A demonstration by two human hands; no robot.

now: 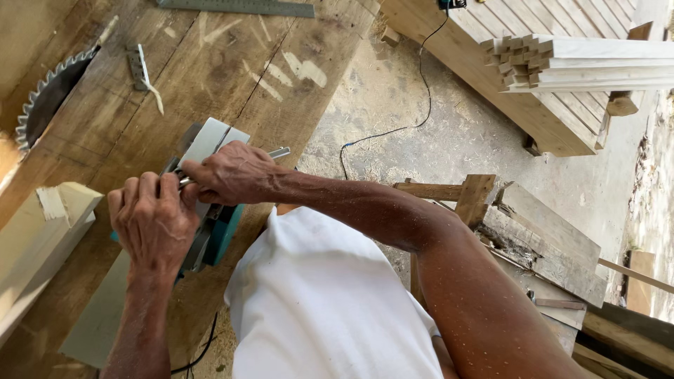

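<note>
Right hand (228,172): closed around a metal wrench (274,153) at the planer.
Left hand (153,223): clamped over the teal electric planer (210,210).
Bench (232,63): worn planks.

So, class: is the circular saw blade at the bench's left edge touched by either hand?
No: the saw blade lies apart from both hands, which grip the planer.

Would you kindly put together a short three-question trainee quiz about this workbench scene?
1. True or false: both hands are on the electric planer.
2. Which lies at the bench's left edge? A) a circular saw blade B) a hammer C) a paint can
3. Fill in: the metal tool sticks out from the ____ hand.

Key
1. True: the left hand and the right hand both rest on it.
2. A
3. right
</note>
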